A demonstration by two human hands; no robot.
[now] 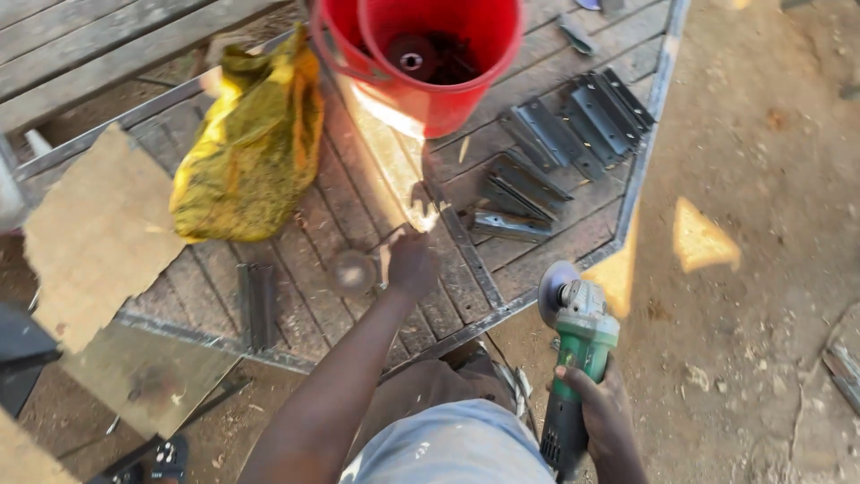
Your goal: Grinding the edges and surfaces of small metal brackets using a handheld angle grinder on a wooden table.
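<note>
Right hand (598, 394) gripping green angle grinder (578, 345) just off the bench (537, 81); left hand (410, 264) closing around something small beside a round disc (352, 272), below red bucket (430, 54).

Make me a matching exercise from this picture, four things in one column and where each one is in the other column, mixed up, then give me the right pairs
Things:
1. red bucket
2. green angle grinder
3. yellow bag
4. grey metal brackets

Places:
A. crumpled on the slats, left of the bucket
B. held off the table edge by the right hand
C. laid out in rows, right of the bucket
D. at the far end of the table, with dark parts inside

Pairs: 1-D, 2-B, 3-A, 4-C
</note>
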